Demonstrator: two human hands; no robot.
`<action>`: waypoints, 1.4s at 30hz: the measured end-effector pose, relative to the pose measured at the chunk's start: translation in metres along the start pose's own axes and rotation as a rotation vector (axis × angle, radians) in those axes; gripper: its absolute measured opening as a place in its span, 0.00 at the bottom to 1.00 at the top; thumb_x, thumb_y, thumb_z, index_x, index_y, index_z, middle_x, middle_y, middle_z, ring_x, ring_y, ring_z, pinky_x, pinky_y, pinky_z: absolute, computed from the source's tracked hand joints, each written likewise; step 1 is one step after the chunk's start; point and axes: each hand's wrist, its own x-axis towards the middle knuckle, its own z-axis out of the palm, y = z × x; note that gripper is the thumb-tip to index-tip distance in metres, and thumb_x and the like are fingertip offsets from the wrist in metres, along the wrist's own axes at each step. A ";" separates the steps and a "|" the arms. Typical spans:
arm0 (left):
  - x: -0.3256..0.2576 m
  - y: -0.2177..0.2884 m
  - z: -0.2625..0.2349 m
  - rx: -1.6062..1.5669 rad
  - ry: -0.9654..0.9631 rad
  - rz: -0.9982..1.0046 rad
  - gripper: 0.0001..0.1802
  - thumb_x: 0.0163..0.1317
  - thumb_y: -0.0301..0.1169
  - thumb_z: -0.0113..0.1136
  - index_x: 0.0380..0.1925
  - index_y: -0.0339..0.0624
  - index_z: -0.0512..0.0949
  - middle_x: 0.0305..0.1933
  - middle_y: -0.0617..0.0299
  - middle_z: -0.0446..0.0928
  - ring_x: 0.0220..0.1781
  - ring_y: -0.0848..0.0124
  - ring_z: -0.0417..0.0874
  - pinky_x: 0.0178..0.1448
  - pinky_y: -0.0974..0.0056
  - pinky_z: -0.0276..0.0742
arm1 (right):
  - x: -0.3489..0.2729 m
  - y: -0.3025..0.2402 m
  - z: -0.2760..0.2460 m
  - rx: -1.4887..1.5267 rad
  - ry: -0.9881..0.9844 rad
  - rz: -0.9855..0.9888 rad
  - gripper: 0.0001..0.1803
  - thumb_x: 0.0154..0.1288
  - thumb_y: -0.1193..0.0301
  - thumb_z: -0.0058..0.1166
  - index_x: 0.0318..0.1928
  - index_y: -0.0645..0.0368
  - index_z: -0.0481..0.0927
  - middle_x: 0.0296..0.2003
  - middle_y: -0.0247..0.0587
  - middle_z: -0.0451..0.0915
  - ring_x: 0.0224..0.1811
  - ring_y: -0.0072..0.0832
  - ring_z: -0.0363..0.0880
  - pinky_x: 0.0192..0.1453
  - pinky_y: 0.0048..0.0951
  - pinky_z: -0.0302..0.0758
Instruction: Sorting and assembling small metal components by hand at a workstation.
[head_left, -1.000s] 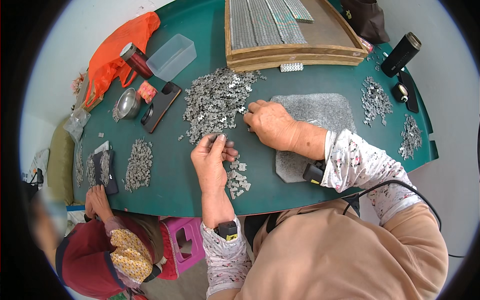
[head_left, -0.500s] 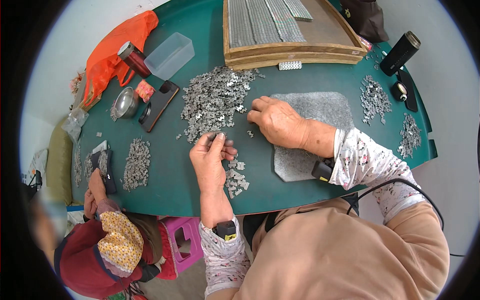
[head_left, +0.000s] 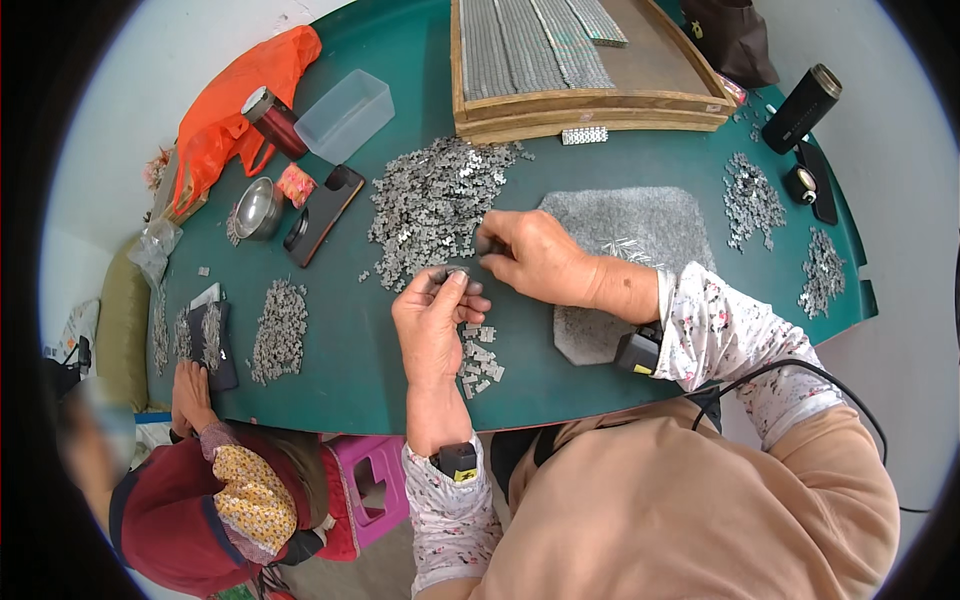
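Note:
My left hand (head_left: 432, 312) is closed in a pinch, thumb pressed on a small grey metal piece at the fingertips. Just beside it, my right hand (head_left: 540, 258) bends its fingers together at the edge of a big heap of small metal links (head_left: 425, 200); what they hold, if anything, is hidden. Below the left fingers lies a small group of loose links (head_left: 482, 362). Under my right forearm is a grey felt mat (head_left: 655, 215), with several thin silvery pins (head_left: 625, 250) on it.
A wooden tray (head_left: 600, 115) holding rows of linked metal strips stands at the far side. Around the green table (head_left: 340, 370) are a clear plastic box (head_left: 345, 115), a steel bowl (head_left: 258, 210), a phone (head_left: 325, 215) and a black flask (head_left: 802, 108). A co-worker (head_left: 190, 490) sits at left.
My right hand has moved left from the mat to the heap's edge, near my left hand, uncovering the pins on the mat. The co-worker's hands have shifted slightly.

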 end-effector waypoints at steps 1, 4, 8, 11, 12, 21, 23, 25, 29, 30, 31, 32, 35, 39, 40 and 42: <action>0.000 0.000 0.001 -0.016 -0.013 0.001 0.05 0.65 0.25 0.60 0.36 0.34 0.78 0.29 0.56 0.81 0.24 0.70 0.83 0.25 0.71 0.78 | 0.001 -0.003 -0.001 0.199 0.042 0.083 0.08 0.57 0.78 0.58 0.38 0.66 0.77 0.26 0.46 0.80 0.30 0.30 0.81 0.36 0.33 0.77; -0.001 0.000 0.002 -0.063 -0.014 -0.006 0.04 0.65 0.24 0.59 0.37 0.33 0.78 0.29 0.57 0.81 0.24 0.70 0.83 0.26 0.70 0.79 | 0.001 -0.005 0.005 0.389 0.011 0.110 0.08 0.58 0.79 0.58 0.39 0.67 0.77 0.26 0.44 0.80 0.29 0.23 0.80 0.35 0.26 0.77; 0.000 -0.001 0.002 -0.078 -0.020 0.016 0.04 0.65 0.24 0.58 0.37 0.33 0.78 0.29 0.56 0.81 0.25 0.70 0.83 0.26 0.70 0.79 | -0.006 -0.009 0.005 0.349 0.059 0.074 0.07 0.58 0.80 0.57 0.38 0.66 0.77 0.26 0.43 0.79 0.29 0.24 0.81 0.36 0.27 0.78; -0.001 -0.004 0.006 -0.018 -0.065 0.038 0.04 0.65 0.23 0.58 0.37 0.33 0.78 0.29 0.57 0.81 0.25 0.71 0.83 0.27 0.71 0.80 | -0.011 -0.014 0.002 0.237 0.098 0.052 0.07 0.57 0.81 0.57 0.38 0.66 0.77 0.27 0.45 0.80 0.30 0.27 0.82 0.37 0.28 0.79; -0.002 -0.006 0.008 0.055 -0.049 0.073 0.04 0.65 0.23 0.58 0.37 0.32 0.78 0.28 0.57 0.81 0.25 0.71 0.83 0.27 0.71 0.80 | -0.013 -0.013 0.002 0.179 0.109 0.010 0.08 0.56 0.81 0.56 0.38 0.66 0.78 0.27 0.45 0.81 0.31 0.29 0.83 0.37 0.28 0.79; -0.001 -0.004 0.003 0.038 -0.037 0.035 0.04 0.65 0.24 0.57 0.36 0.35 0.78 0.29 0.55 0.82 0.25 0.67 0.84 0.27 0.69 0.80 | 0.013 0.026 -0.031 -0.208 0.020 -0.050 0.08 0.56 0.74 0.57 0.37 0.61 0.84 0.34 0.46 0.82 0.38 0.46 0.82 0.43 0.40 0.79; -0.001 -0.004 0.003 -0.028 -0.027 0.026 0.04 0.65 0.25 0.57 0.36 0.35 0.78 0.29 0.54 0.82 0.25 0.66 0.84 0.27 0.68 0.80 | 0.023 0.027 -0.025 -0.409 0.065 0.004 0.08 0.57 0.72 0.57 0.36 0.60 0.84 0.35 0.45 0.81 0.39 0.46 0.81 0.45 0.42 0.78; -0.001 -0.002 0.002 -0.040 0.010 0.018 0.03 0.65 0.25 0.57 0.36 0.36 0.77 0.29 0.54 0.82 0.26 0.65 0.85 0.27 0.67 0.80 | 0.031 0.027 -0.017 -0.446 0.028 0.009 0.07 0.56 0.70 0.59 0.35 0.59 0.83 0.35 0.44 0.80 0.40 0.44 0.81 0.45 0.41 0.78; 0.000 -0.003 0.001 -0.063 0.032 0.010 0.03 0.65 0.25 0.58 0.37 0.37 0.78 0.29 0.54 0.82 0.26 0.65 0.85 0.27 0.67 0.80 | 0.036 0.030 -0.001 -0.483 0.064 -0.087 0.08 0.55 0.69 0.60 0.33 0.59 0.81 0.32 0.45 0.78 0.41 0.43 0.80 0.44 0.42 0.78; 0.000 -0.002 0.002 -0.065 0.035 0.011 0.03 0.65 0.25 0.58 0.37 0.37 0.78 0.29 0.53 0.82 0.26 0.65 0.85 0.27 0.67 0.80 | 0.035 0.029 0.002 -0.491 0.066 -0.120 0.08 0.55 0.69 0.60 0.32 0.60 0.81 0.32 0.45 0.77 0.41 0.44 0.79 0.44 0.42 0.78; 0.000 -0.002 0.002 -0.067 0.038 0.012 0.04 0.65 0.25 0.59 0.37 0.37 0.78 0.29 0.53 0.82 0.26 0.65 0.85 0.27 0.67 0.81 | 0.034 0.029 0.003 -0.498 0.068 -0.152 0.08 0.54 0.70 0.60 0.32 0.60 0.80 0.32 0.45 0.77 0.40 0.44 0.79 0.43 0.42 0.78; 0.000 -0.002 0.002 -0.069 0.038 0.011 0.04 0.65 0.25 0.59 0.37 0.37 0.78 0.29 0.53 0.82 0.26 0.65 0.85 0.27 0.67 0.81 | 0.033 0.029 0.004 -0.498 0.067 -0.152 0.08 0.54 0.70 0.60 0.32 0.60 0.80 0.32 0.45 0.77 0.40 0.44 0.79 0.43 0.42 0.78; 0.000 -0.002 0.000 -0.067 0.034 0.021 0.04 0.65 0.25 0.59 0.37 0.36 0.79 0.30 0.53 0.82 0.26 0.66 0.85 0.28 0.67 0.81 | 0.028 0.029 0.003 -0.543 0.030 -0.203 0.07 0.54 0.71 0.60 0.31 0.61 0.79 0.32 0.45 0.77 0.40 0.45 0.79 0.43 0.41 0.78; 0.000 0.000 -0.001 -0.062 0.051 0.031 0.06 0.65 0.25 0.60 0.38 0.34 0.79 0.30 0.53 0.82 0.26 0.66 0.85 0.28 0.68 0.81 | 0.021 0.024 -0.011 -0.355 -0.065 -0.224 0.06 0.55 0.76 0.58 0.35 0.61 0.81 0.34 0.46 0.79 0.40 0.46 0.80 0.44 0.42 0.78; 0.000 0.000 -0.002 -0.060 0.058 0.038 0.06 0.65 0.25 0.60 0.38 0.34 0.79 0.30 0.53 0.82 0.26 0.66 0.85 0.28 0.68 0.81 | 0.019 0.023 -0.016 -0.224 -0.090 -0.187 0.07 0.55 0.77 0.58 0.36 0.61 0.82 0.34 0.46 0.80 0.40 0.46 0.81 0.44 0.42 0.78; 0.000 0.000 -0.001 -0.053 0.062 0.038 0.06 0.65 0.25 0.60 0.38 0.33 0.79 0.30 0.53 0.82 0.26 0.66 0.85 0.29 0.68 0.81 | 0.018 0.026 -0.022 -0.262 -0.067 -0.152 0.07 0.55 0.77 0.58 0.37 0.61 0.82 0.35 0.45 0.81 0.40 0.46 0.81 0.45 0.42 0.78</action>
